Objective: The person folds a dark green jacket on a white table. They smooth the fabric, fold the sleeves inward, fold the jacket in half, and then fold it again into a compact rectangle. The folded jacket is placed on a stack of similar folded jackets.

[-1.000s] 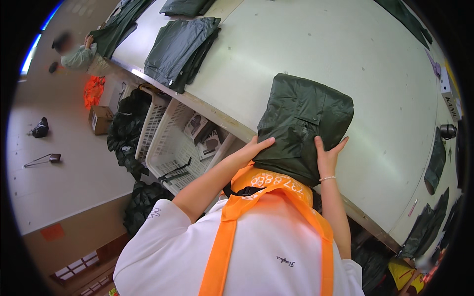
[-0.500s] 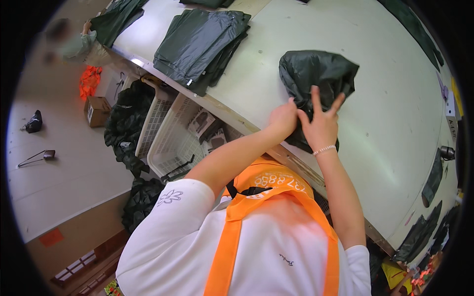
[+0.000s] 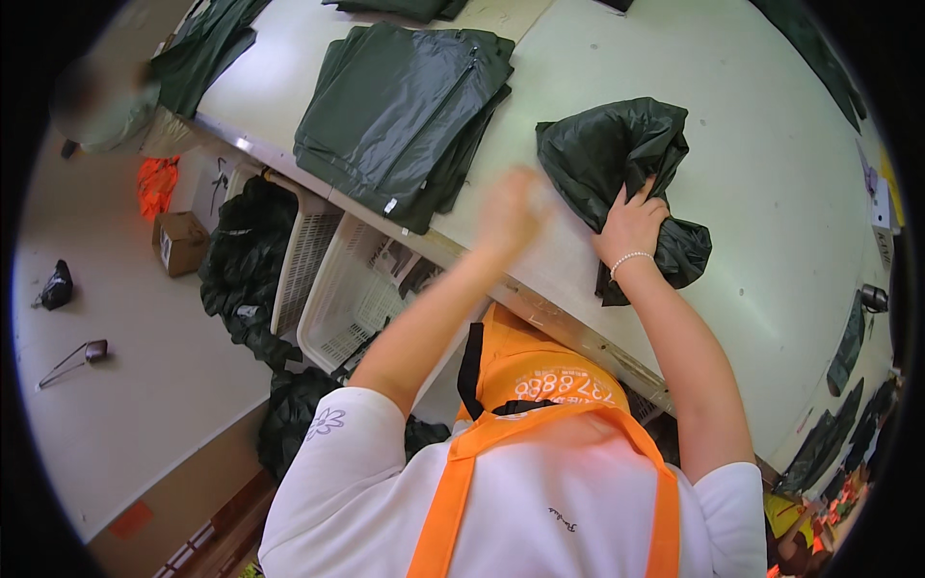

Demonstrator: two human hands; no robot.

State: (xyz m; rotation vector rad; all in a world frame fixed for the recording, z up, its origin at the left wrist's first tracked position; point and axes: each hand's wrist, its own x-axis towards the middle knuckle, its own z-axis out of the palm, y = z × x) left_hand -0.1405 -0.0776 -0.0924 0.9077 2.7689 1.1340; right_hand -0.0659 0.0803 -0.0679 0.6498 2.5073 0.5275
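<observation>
A crumpled bundle of glossy dark green fabric (image 3: 617, 144) lies on the white table in front of me; it looks like a thin rainwear garment. My right hand (image 3: 634, 229), with a beaded bracelet at the wrist, grips its middle, and fingers disappear into the folds. One lobe of the fabric bulges out to the right of the hand, and a loose end hangs toward the table's near edge. My left hand (image 3: 514, 214) is off the bundle, between it and a stack of folded dark green garments (image 3: 405, 111). Motion smears its fingers.
Below the table edge (image 3: 540, 306), white plastic baskets (image 3: 313, 255) stand on the left, beside a heap of dark green fabric (image 3: 246, 241). A cardboard box (image 3: 180, 241) and an orange bundle (image 3: 157, 188) are on the floor. Another person (image 3: 106, 111) is at the far left.
My left hand has let go of the bundle and moved left. The right hand has shifted its hold, and the fabric now spreads out on both sides of it.
</observation>
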